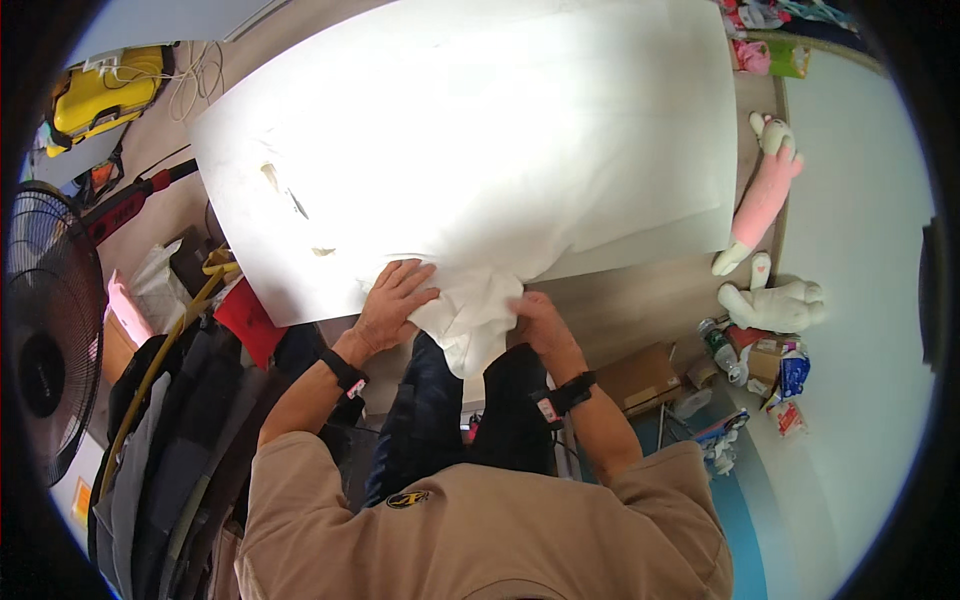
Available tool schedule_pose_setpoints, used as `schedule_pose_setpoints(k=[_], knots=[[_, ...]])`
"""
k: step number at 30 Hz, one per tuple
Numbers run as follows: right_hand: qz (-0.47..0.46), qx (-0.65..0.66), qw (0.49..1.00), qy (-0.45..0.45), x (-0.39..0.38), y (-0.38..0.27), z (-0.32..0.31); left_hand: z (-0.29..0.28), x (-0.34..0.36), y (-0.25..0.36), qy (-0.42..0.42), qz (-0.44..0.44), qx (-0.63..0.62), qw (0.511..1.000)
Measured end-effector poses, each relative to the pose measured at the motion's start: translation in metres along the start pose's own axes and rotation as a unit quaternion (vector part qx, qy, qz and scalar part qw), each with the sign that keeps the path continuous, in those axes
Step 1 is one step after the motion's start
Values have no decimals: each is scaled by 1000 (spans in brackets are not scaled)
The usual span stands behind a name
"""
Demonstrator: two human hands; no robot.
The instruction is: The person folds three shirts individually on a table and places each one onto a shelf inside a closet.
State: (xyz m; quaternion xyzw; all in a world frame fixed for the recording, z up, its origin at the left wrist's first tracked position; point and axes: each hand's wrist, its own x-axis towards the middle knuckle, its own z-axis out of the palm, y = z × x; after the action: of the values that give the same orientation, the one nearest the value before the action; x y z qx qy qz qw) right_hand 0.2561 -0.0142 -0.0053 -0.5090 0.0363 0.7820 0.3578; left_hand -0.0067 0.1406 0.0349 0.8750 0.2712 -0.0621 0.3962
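A piece of white cloth (468,318) lies bunched at the near edge of a white table (680,130), its lower end hanging over toward my knees. My left hand (393,306) rests on the cloth's left side with its fingers stretched out. On the right side, my right hand (540,322) is closed at the cloth's edge, its fingertips partly hidden by the folds. White on white, the cloth's far outline is hard to make out. Farther left on the table are a slim dark object (298,205) and small tan pieces (269,177), too small to name.
A black fan (50,340) stands at the left beside dark garments (165,440). Beyond it is a yellow case (108,95). Plush toys (765,195) lie right of the table, above a plastic bottle (718,345) and a cardboard box (640,378).
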Motion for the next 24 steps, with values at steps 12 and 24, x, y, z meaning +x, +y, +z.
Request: schedule_pose_setpoints(k=[12, 24], knots=[[-23, -31, 987, 156, -35, -38, 31, 9, 26, -17, 189, -337, -208, 899], [-335, -654, 632, 244, -66, -152, -85, 15, 6, 12, 151, -511, -69, 843]])
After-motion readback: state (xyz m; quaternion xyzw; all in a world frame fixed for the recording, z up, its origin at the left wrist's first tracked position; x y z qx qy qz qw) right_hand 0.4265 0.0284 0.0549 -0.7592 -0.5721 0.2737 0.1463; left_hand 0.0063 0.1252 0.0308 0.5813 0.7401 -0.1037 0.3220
